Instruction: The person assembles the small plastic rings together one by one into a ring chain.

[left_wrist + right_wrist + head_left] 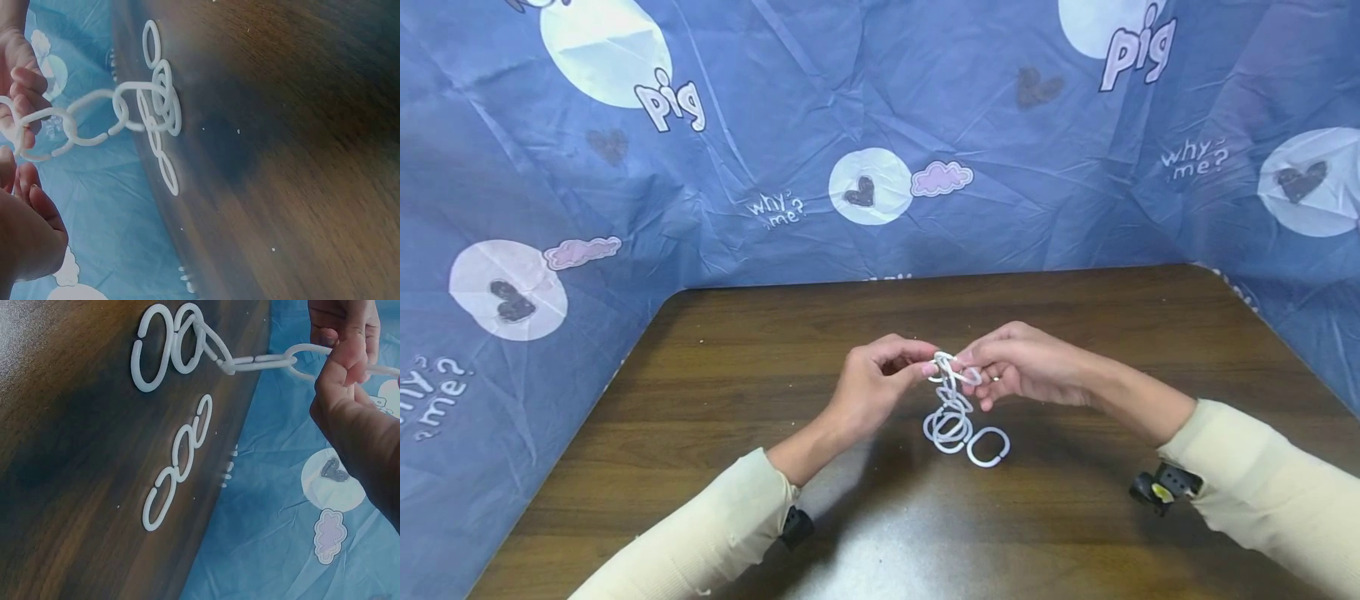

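Note:
A chain of white plastic C-shaped rings (pixel 951 396) hangs between the two hands and runs down onto the table. My left hand (pixel 880 379) pinches the upper end of it between thumb and index finger. From the other side my right hand (pixel 1026 362) grips a ring at this same end, fingertips close to the left ones. In the left wrist view the linked rings (pixel 140 85) stretch from the fingers down to rings on the wood. One ring (pixel 970 450) lies flat at the right of the lower pile. The small gaps in the rings face various ways.
The dark wooden table (pixel 700 400) holds several more rings; in the right wrist view a row of three (pixel 175 453) lies end to end. A blue printed cloth (pixel 1037 183) surrounds the table's back and sides. Black straps with cameras (pixel 1172 483) sit at the wrists.

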Demonstrator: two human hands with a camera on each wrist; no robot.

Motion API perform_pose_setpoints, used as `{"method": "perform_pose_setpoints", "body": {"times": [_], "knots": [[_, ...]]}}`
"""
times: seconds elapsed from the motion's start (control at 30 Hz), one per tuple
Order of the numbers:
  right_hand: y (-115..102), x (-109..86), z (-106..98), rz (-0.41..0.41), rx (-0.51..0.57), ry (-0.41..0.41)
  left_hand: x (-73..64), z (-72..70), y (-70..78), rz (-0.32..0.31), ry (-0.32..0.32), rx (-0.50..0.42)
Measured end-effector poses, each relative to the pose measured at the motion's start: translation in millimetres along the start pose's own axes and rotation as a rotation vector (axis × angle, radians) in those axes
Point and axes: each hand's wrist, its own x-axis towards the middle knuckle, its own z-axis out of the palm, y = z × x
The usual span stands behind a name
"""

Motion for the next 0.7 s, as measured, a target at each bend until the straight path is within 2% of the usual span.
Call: {"method": "perform_pose_setpoints", "body": {"times": [0.1, 0.2, 0.33, 0.53, 0.7], "knots": [[2, -0.7, -1, -0.015, 0.023, -0.024, 0.1, 1.2, 1.7, 0.008, 0.005, -0.01], [3, -1.8, -3, -0.031, 0.016, -0.017, -0.3, 1.7, 2.9, -0.024, 0.017, -0.023], [4, -3.9, -10, -0.048, -0.051, 0.069, -0.8, 1.2, 3.7, -0.07, 0.025, -0.035], [10, -7.9, -30, -0.086, -0.261, 0.277, -0.7, 0.4, 4.7, -0.099, 0.036, -0.052], [17, -15.3, -51, -0.101, -0.536, 0.406, -1.5, -0.4, 5.5, -0.116, 0.037, -0.061]]}}
